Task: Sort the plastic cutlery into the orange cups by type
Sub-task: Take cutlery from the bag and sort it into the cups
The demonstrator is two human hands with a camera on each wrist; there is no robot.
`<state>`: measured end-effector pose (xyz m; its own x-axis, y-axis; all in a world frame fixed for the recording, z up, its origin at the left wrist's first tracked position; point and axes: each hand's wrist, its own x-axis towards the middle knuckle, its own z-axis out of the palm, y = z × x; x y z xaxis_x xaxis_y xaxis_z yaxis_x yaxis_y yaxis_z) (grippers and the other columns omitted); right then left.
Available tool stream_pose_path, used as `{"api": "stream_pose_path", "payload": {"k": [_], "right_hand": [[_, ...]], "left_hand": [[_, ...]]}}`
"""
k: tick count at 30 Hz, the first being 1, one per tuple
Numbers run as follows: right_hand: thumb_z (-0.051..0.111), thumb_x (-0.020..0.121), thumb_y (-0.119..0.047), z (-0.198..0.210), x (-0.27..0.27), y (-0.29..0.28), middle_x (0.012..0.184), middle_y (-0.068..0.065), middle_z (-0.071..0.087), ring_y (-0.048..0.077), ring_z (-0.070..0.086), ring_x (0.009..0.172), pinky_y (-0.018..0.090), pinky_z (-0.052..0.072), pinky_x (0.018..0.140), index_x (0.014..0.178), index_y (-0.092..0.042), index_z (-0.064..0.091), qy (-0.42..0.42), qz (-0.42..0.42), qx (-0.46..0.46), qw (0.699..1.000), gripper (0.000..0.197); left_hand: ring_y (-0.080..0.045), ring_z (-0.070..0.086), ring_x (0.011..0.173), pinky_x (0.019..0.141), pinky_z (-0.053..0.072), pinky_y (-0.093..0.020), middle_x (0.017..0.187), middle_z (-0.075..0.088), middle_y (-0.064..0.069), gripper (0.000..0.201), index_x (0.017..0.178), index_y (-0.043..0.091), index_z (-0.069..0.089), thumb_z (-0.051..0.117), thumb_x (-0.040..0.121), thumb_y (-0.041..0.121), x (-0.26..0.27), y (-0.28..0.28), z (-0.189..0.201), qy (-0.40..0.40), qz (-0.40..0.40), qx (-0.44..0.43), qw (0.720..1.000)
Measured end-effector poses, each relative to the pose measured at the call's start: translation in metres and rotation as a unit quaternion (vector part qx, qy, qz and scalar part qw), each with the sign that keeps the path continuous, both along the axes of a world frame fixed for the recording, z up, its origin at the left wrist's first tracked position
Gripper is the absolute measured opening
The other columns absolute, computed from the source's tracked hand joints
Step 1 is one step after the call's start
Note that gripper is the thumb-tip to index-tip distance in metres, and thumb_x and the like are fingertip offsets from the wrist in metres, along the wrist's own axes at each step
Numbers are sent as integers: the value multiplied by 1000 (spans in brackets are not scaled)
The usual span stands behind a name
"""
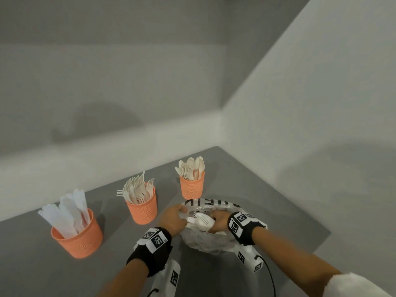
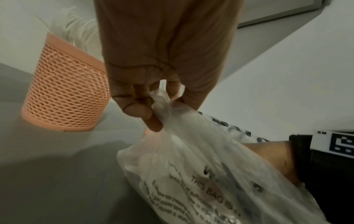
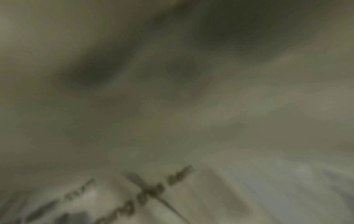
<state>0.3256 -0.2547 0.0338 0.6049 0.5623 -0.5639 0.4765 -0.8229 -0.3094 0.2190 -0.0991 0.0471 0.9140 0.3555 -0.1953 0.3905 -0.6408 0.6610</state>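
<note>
Three orange mesh cups stand on the grey table: a knife cup (image 1: pixel 78 235) at the left, a fork cup (image 1: pixel 142 207) in the middle, a spoon cup (image 1: pixel 192 186) behind. A clear plastic bag (image 1: pixel 205 239) with printed text lies in front of them. My left hand (image 1: pixel 174 218) pinches the bag's rim (image 2: pixel 162 103) and holds it up. My right hand (image 1: pixel 218 221) is inside the bag's mouth, gripping white cutlery (image 1: pixel 201 220), a fork among them. The right wrist view is a blur of bag plastic, and the fingers are hidden there.
The table (image 1: pixel 246 189) sits in a corner, with white walls close behind and to the right. Its right edge runs just past the bag. The fork cup (image 2: pixel 67 94) stands close to the left of my left hand.
</note>
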Motion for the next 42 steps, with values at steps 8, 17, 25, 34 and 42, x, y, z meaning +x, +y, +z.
{"api": "stream_pose_path", "payload": {"k": [8,17,25,34,42], "right_hand": [[67,78,-40,-11,-6,3,130,-1,56,20,51,121,39,40,104,132,-29,47,-23,5,40,999,58],[64,83,-34,-16,-6,-3,135,5,53,25,50,124,34,40,104,137,-18,43,-36,24,13,999,60],[67,80,-21,-7,0,-3,101,-4,55,14,51,91,24,40,79,126,-20,48,25,-44,124,991,50],[69,83,-18,30,-9,9,68,-2,53,8,49,57,16,43,53,83,-14,55,96,-89,340,931,15],[60,89,-32,86,-6,62,36,-9,36,6,33,33,19,35,44,56,-18,42,199,-225,546,782,40]], "left_hand": [[-25,53,115,91,42,-25,128,53,-10,39,124,9,50,52,86,5,0,-4,3,13,4,-10,1000],[-26,51,118,98,42,-30,134,43,-10,51,135,14,38,53,87,12,-3,-10,2,52,0,21,998],[-32,57,111,94,50,-41,129,51,-14,46,130,11,44,53,86,7,-1,-5,7,38,12,-57,998],[-21,62,71,61,57,-24,120,48,-14,55,140,12,33,51,89,2,-1,-12,13,47,35,-245,968],[-17,57,88,76,44,-25,98,62,-3,17,85,17,61,47,95,14,-10,4,22,-106,93,-197,970]]}}
